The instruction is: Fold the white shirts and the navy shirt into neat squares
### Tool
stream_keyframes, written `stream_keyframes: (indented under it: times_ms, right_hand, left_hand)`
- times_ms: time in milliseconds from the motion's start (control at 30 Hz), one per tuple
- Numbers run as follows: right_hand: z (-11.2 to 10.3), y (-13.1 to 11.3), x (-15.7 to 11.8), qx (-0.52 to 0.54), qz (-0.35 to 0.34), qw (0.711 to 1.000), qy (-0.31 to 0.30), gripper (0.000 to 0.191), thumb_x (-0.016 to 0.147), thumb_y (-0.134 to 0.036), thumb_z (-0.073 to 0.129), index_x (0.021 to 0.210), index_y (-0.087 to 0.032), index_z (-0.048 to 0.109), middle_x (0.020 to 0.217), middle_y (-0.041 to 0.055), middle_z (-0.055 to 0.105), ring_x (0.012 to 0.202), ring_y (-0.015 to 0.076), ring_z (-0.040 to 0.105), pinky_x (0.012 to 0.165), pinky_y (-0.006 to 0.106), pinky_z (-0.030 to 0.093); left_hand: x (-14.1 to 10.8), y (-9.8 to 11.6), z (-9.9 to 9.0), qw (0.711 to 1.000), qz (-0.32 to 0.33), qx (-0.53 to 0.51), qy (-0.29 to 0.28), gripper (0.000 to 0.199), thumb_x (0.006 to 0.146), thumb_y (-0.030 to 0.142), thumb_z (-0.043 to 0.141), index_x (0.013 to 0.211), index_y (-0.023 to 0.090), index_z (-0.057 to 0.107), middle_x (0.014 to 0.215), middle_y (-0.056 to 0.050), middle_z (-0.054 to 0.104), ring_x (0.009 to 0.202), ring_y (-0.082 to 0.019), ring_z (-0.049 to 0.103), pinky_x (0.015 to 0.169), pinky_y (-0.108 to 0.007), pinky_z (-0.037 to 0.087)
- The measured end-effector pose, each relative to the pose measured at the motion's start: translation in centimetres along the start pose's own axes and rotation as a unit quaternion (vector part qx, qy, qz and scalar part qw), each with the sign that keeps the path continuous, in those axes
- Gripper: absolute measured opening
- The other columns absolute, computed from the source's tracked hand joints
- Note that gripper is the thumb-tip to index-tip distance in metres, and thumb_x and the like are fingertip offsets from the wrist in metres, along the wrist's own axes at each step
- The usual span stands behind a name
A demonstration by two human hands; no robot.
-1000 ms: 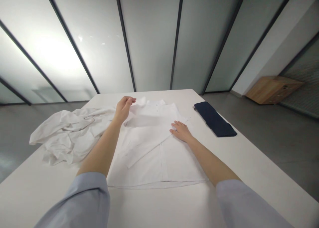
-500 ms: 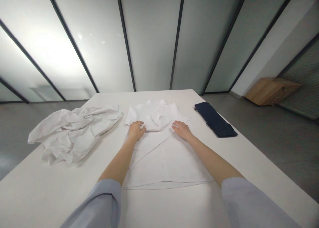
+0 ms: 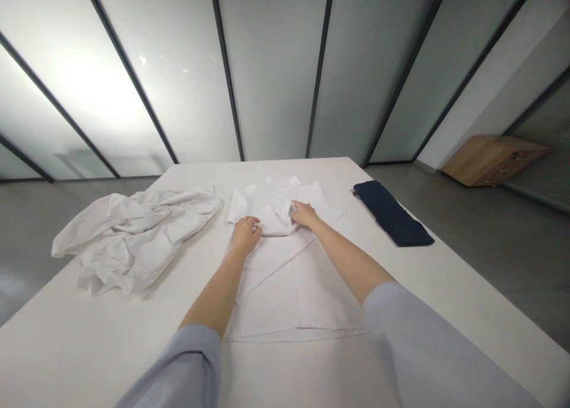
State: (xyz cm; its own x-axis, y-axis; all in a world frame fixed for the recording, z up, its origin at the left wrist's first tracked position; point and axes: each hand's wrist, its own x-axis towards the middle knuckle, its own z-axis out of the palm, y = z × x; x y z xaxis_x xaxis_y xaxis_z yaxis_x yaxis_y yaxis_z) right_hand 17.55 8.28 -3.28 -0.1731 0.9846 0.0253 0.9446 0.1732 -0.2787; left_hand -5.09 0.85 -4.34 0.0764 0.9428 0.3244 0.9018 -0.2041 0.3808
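Note:
A white garment (image 3: 276, 298) lies spread in front of me, its lower hem towards me and a seam or opening running up the middle. Its far part is bunched and turned over, and a diagonal fold crosses below that. My left hand (image 3: 246, 234) rests at the left of the bunched part, fingers curled, a bit of white cloth showing between thumb and forefinger. Pinched on the raised cloth near the middle is my right hand (image 3: 305, 214). The palm sides of both hands are hidden.
A crumpled white cloth (image 3: 138, 236) lies on the table's left side. Towards the right edge is a folded dark navy cloth (image 3: 392, 215). The white table (image 3: 111, 342) ends before frosted glass panels, and a wooden cabinet (image 3: 494, 160) stands on the floor at right.
My right hand has moved left from the garment's right side onto the bunched cloth and closed on it. The left hand stays at nearly the same spot, its fingers drawn in on the cloth.

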Motion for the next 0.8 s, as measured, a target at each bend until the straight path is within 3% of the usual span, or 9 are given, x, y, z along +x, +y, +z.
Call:
stream_keyframes:
  times_ms: [133,200,300,367,500,567,633,800]
  right_hand:
    - [0.0,-0.8,0.9,-0.005,-0.022,1.000,-0.020,0.076,0.072,-0.019,0.058,0.145,-0.025,0.034,0.134,0.0113,0.054,0.115,0.0289,0.054,0.090,0.034,0.043]
    - [-0.2,-1.0,1.1,0.014,-0.036,0.999,-0.037,0.067,0.071,-0.015,0.057,0.137,-0.023,0.045,0.128,0.0112,0.058,0.109,0.0261,0.057,0.086,0.030,0.043]
    - [-0.8,-1.0,1.1,0.035,-0.041,0.997,-0.048,0.041,0.070,-0.014,0.055,0.110,-0.021,0.063,0.109,0.0085,0.067,0.096,0.0222,0.061,0.076,0.026,0.043]
    - [-1.2,-0.8,0.8,0.049,-0.028,0.998,-0.041,0.028,0.071,-0.014,0.053,0.096,-0.019,0.065,0.099,0.0084,0.069,0.089,0.0210,0.061,0.071,0.024,0.042]
    - [-2.6,0.2,-0.4,0.135,0.018,0.991,0.004,0.021,0.070,-0.016,0.047,0.087,-0.019,0.059,0.083,0.0037,0.066,0.077,0.0175,0.058,0.060,0.022,0.038]
    - [-3.3,1.1,-1.4,0.259,0.056,0.964,0.032,0.016,0.066,-0.017,0.047,0.079,-0.020,0.056,0.070,-0.0010,0.059,0.068,0.0156,0.054,0.055,0.022,0.036]
    - [-4.0,2.2,-2.6,0.378,0.110,0.917,0.056,0.008,0.062,-0.019,0.048,0.069,-0.021,0.051,0.059,-0.0036,0.052,0.061,0.0145,0.050,0.051,0.022,0.033]
    - [-5.4,5.0,-6.3,0.544,0.193,0.808,0.123,0.009,0.060,-0.025,0.053,0.066,-0.023,0.046,0.054,-0.0040,0.051,0.057,0.0150,0.051,0.048,0.023,0.037]
  left_hand:
    - [0.0,-0.2,0.3,1.000,0.000,0.000,0.002,0.028,0.079,0.019,0.049,0.101,0.018,0.066,0.104,-0.008,0.067,0.102,-0.025,0.058,0.093,-0.039,0.043]
    - [0.1,-0.2,0.4,1.000,0.001,0.003,0.000,0.028,0.079,0.020,0.049,0.101,0.018,0.066,0.105,-0.008,0.067,0.102,-0.025,0.058,0.094,-0.039,0.043]
    - [0.1,-0.2,0.5,1.000,0.003,0.004,-0.006,0.028,0.079,0.020,0.049,0.102,0.017,0.066,0.105,-0.009,0.067,0.102,-0.026,0.058,0.094,-0.040,0.042]
    - [0.1,-0.1,0.4,1.000,0.003,0.003,-0.007,0.029,0.079,0.020,0.049,0.102,0.017,0.066,0.105,-0.010,0.067,0.102,-0.026,0.058,0.093,-0.041,0.042]
    - [0.0,0.2,0.2,1.000,0.006,-0.003,-0.002,0.027,0.079,0.020,0.049,0.101,0.017,0.066,0.104,-0.010,0.066,0.102,-0.026,0.057,0.094,-0.040,0.042]
    - [0.0,0.3,0.2,1.000,0.008,-0.007,0.012,0.026,0.079,0.019,0.050,0.099,0.017,0.065,0.104,-0.010,0.066,0.103,-0.026,0.057,0.094,-0.041,0.042]
    - [-0.1,0.3,0.1,0.999,0.008,-0.011,0.036,0.025,0.078,0.019,0.051,0.098,0.018,0.065,0.105,-0.009,0.065,0.104,-0.026,0.055,0.095,-0.041,0.042]
    - [-0.2,0.3,0.0,0.997,0.010,-0.023,0.072,0.027,0.077,0.022,0.053,0.102,0.020,0.064,0.113,-0.009,0.062,0.112,-0.026,0.052,0.099,-0.040,0.040]
